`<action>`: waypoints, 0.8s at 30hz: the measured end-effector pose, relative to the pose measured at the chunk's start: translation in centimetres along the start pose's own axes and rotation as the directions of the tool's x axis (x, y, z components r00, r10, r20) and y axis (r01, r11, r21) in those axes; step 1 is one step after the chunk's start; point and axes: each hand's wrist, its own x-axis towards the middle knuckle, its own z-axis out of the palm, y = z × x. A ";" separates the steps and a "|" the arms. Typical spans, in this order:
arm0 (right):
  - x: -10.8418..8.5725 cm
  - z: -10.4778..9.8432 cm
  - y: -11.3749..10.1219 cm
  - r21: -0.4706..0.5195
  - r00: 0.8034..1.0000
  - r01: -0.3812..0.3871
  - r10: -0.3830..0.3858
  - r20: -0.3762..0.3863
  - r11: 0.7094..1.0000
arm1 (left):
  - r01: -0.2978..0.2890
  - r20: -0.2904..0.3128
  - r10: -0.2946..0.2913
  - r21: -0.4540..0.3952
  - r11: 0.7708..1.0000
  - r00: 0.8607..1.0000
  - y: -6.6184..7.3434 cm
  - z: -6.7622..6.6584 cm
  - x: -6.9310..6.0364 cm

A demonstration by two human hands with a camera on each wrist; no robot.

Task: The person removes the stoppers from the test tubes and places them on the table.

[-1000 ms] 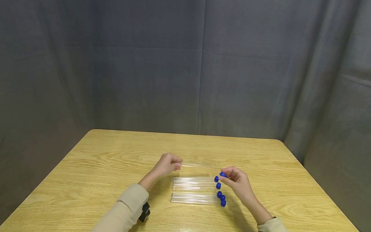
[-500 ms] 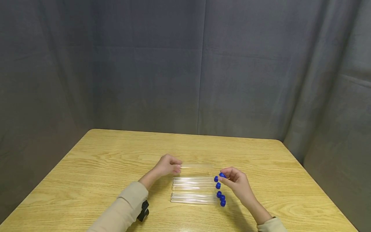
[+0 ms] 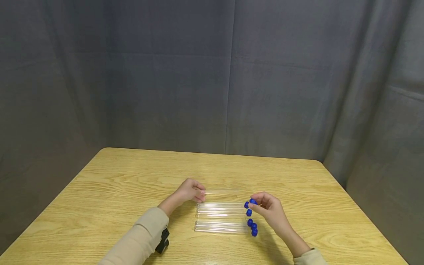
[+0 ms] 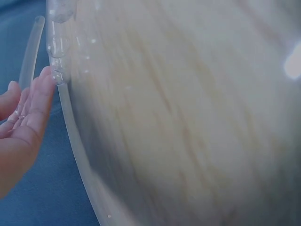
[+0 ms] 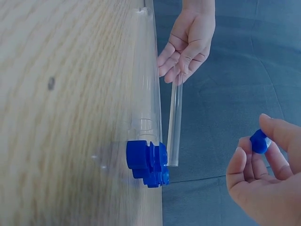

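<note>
My left hand (image 3: 191, 190) pinches one end of a clear test tube (image 3: 220, 191) between thumb and fingers. The tube points right, held just above the table, and its free end looks open in the right wrist view (image 5: 175, 122). My right hand (image 3: 269, 209) pinches a blue stopper (image 5: 258, 142), a short way to the right of that free end and apart from it. More clear test tubes (image 3: 220, 210) lie side by side on the table, nearer to me. Several blue stoppers (image 3: 250, 222) are lined up by their right ends; whether each sits in a tube is unclear.
The wooden table (image 3: 132, 176) has rounded far corners, with a grey curtain (image 3: 165, 92) behind and at both sides. A black device (image 3: 162, 243) is strapped to the left wrist. The tubes on the table lie between my two forearms.
My left hand has moved slightly toward me and lower, carrying the test tube closer to the row on the table. My right hand, with the stopper, has shifted very slightly left and down.
</note>
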 end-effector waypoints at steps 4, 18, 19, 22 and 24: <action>0.0 0.0 0.0 0.001 1.000 -0.001 0.001 0.007 1.000 | -0.007 0.016 0.006 0.015 1.000 1.000 -0.2 -0.2 0.0; 0.2 0.0 0.3 -0.018 1.000 -0.007 0.007 0.012 1.000 | -0.002 -0.024 0.006 0.153 0.988 1.000 -1.0 -0.4 0.5; 0.2 0.0 0.3 -0.018 1.000 -0.006 0.007 0.013 1.000 | -0.009 -0.024 0.013 0.170 0.985 1.000 -1.0 -0.3 0.5; 0.2 0.0 0.3 -0.014 1.000 -0.004 0.004 0.017 1.000 | -0.028 -0.015 0.032 0.229 0.973 0.999 -0.9 -0.3 0.4; 0.2 0.1 0.3 -0.014 1.000 -0.003 0.003 0.018 1.000 | -0.035 -0.010 0.040 0.275 0.961 0.999 -0.8 -0.3 0.2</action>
